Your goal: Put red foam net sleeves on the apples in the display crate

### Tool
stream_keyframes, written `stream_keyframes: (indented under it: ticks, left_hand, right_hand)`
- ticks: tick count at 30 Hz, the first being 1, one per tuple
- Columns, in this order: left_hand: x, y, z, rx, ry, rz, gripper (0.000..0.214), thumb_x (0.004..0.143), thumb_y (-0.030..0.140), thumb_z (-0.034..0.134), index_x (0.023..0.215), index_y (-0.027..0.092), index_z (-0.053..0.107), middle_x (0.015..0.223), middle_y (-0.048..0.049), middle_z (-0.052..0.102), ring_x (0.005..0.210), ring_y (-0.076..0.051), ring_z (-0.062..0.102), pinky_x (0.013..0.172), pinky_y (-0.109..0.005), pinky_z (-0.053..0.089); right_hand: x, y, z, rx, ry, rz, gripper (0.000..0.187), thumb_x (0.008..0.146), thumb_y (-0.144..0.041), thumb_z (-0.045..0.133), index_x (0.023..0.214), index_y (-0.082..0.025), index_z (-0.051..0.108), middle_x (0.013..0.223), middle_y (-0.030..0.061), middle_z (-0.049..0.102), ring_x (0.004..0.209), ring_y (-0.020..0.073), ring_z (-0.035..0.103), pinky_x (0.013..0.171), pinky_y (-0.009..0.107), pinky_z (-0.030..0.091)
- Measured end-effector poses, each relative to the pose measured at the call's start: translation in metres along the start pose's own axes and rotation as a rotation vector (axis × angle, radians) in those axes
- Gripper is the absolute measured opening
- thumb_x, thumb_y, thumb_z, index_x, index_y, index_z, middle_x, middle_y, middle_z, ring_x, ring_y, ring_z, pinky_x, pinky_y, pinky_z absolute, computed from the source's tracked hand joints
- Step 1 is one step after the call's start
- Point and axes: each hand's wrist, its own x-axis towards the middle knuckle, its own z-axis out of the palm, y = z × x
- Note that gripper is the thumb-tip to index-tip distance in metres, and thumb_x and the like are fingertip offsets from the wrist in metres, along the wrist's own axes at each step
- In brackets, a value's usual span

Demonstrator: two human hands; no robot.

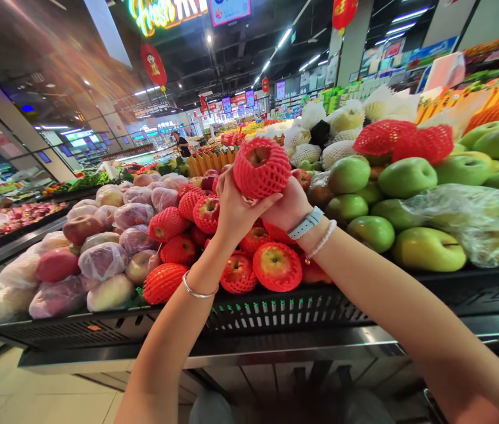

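Both my hands are raised over a fruit stand, holding up a red apple in a red foam net sleeve (pixel 260 168). My left hand (pixel 236 209) cups the apple's near left side, with its thumb stretched across below the fruit. My right hand (pixel 289 206) presses up under the apple from the right. A silver bangle (pixel 199 287) circles my left wrist. A pale blue watch band (pixel 305 223) and a white beaded bracelet (pixel 322 238) sit on my right wrist. Beneath my hands lies a heap of netted red apples (pixel 238 271).
Plastic-wrapped pink fruit (pixel 103 262) lies left of the red apples, and green apples (pixel 408 176) lie to the right. The black slatted display rim (pixel 276 312) runs in front. Netted pale melons are stacked behind. A person (pixel 181 143) stands far down the supermarket aisle.
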Motion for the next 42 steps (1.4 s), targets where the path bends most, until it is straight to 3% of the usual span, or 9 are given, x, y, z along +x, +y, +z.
stream_keyframes:
  ticks: [7, 10, 14, 19, 24, 28, 32, 36, 42]
  left_hand:
    - [0.011, -0.005, -0.021, 0.118, 0.134, 0.013, 0.082, 0.065, 0.069, 0.072, 0.126, 0.023, 0.04, 0.119, -0.0116, 0.059, 0.115, -0.03, 0.055, 0.103, -0.053, 0.042]
    - [0.013, -0.006, -0.026, 0.222, 0.139, 0.044, 0.085, 0.061, 0.066, 0.077, 0.126, 0.023, 0.043, 0.121, -0.0134, 0.059, 0.122, -0.035, 0.05, 0.113, -0.061, 0.029]
    - [0.01, -0.002, -0.023, 0.269, 0.075, 0.115, 0.08, 0.065, 0.064, 0.075, 0.127, 0.022, 0.046, 0.123, -0.0133, 0.058, 0.127, -0.036, 0.046, 0.121, -0.063, 0.012]
    - [0.006, 0.0, -0.017, 0.334, 0.063, 0.206, 0.08, 0.067, 0.064, 0.073, 0.129, 0.021, 0.046, 0.123, -0.0141, 0.06, 0.123, -0.036, 0.05, 0.12, -0.061, 0.015]
    - [0.004, 0.001, -0.011, 0.253, -0.005, 0.193, 0.084, 0.073, 0.065, 0.067, 0.14, 0.022, 0.038, 0.131, -0.0159, 0.056, 0.123, -0.033, 0.05, 0.113, -0.053, 0.032]
    - [0.002, -0.002, -0.006, 0.156, -0.117, 0.144, 0.082, 0.082, 0.063, 0.058, 0.146, 0.022, 0.029, 0.139, -0.0181, 0.049, 0.127, -0.03, 0.045, 0.111, -0.049, 0.033]
    - [0.001, -0.006, -0.007, 0.153, -0.196, 0.126, 0.069, 0.088, 0.056, 0.054, 0.144, 0.022, 0.034, 0.135, -0.0169, 0.051, 0.128, -0.03, 0.042, 0.113, -0.051, 0.028]
    - [0.003, -0.007, -0.013, 0.191, -0.22, 0.117, 0.059, 0.089, 0.043, 0.056, 0.141, 0.019, 0.04, 0.132, -0.016, 0.053, 0.126, -0.029, 0.043, 0.113, -0.05, 0.029]
    - [0.007, 0.003, -0.021, 0.235, -0.256, 0.067, 0.055, 0.09, 0.04, 0.054, 0.14, 0.019, 0.042, 0.135, -0.0136, 0.054, 0.126, -0.027, 0.043, 0.113, -0.047, 0.031]
  right_hand:
    - [0.004, -0.035, -0.017, -0.369, 0.169, -0.248, 0.037, 0.099, -0.044, 0.028, 0.115, -0.025, 0.055, 0.117, 0.0044, 0.063, 0.097, 0.0154, 0.063, 0.076, 0.028, 0.054]
    - [-0.01, -0.058, -0.023, -0.663, 0.018, -0.395, 0.035, 0.096, -0.046, 0.042, 0.118, -0.023, 0.057, 0.12, 0.0062, 0.061, 0.099, 0.0171, 0.061, 0.076, 0.027, 0.052]
    - [-0.024, -0.064, -0.023, -0.858, -0.186, -0.362, 0.052, 0.083, -0.041, 0.068, 0.129, -0.025, 0.051, 0.129, 0.0076, 0.056, 0.12, 0.0247, 0.053, 0.1, 0.039, 0.049]
    - [-0.02, -0.053, -0.02, -0.865, -0.233, -0.394, 0.061, 0.062, -0.018, 0.084, 0.118, -0.022, 0.058, 0.134, 0.0086, 0.053, 0.134, 0.0314, 0.041, 0.115, 0.047, 0.037]
    - [-0.011, -0.052, -0.026, -0.935, -0.129, -0.404, 0.064, 0.064, -0.019, 0.081, 0.122, -0.02, 0.055, 0.117, 0.0074, 0.059, 0.118, 0.0291, 0.052, 0.109, 0.048, 0.042]
    - [-0.004, -0.068, -0.048, -1.294, 0.107, -0.447, 0.074, 0.065, -0.021, 0.08, 0.131, -0.014, 0.048, 0.124, 0.0123, 0.056, 0.119, 0.0309, 0.053, 0.11, 0.049, 0.04]
    - [-0.002, -0.089, -0.08, -1.78, 0.283, -0.254, 0.08, 0.064, -0.024, 0.081, 0.134, -0.006, 0.047, 0.127, 0.0221, 0.054, 0.121, 0.0362, 0.051, 0.107, 0.047, 0.04]
    - [0.0, -0.095, -0.096, -2.008, 0.153, 0.102, 0.074, 0.069, -0.031, 0.078, 0.132, -0.007, 0.049, 0.121, 0.0224, 0.06, 0.112, 0.0375, 0.058, 0.095, 0.046, 0.047]
    - [0.005, -0.087, -0.094, -2.07, 0.038, 0.249, 0.08, 0.072, -0.034, 0.073, 0.14, -0.008, 0.041, 0.135, 0.0254, 0.051, 0.122, 0.0381, 0.054, 0.097, 0.044, 0.047]
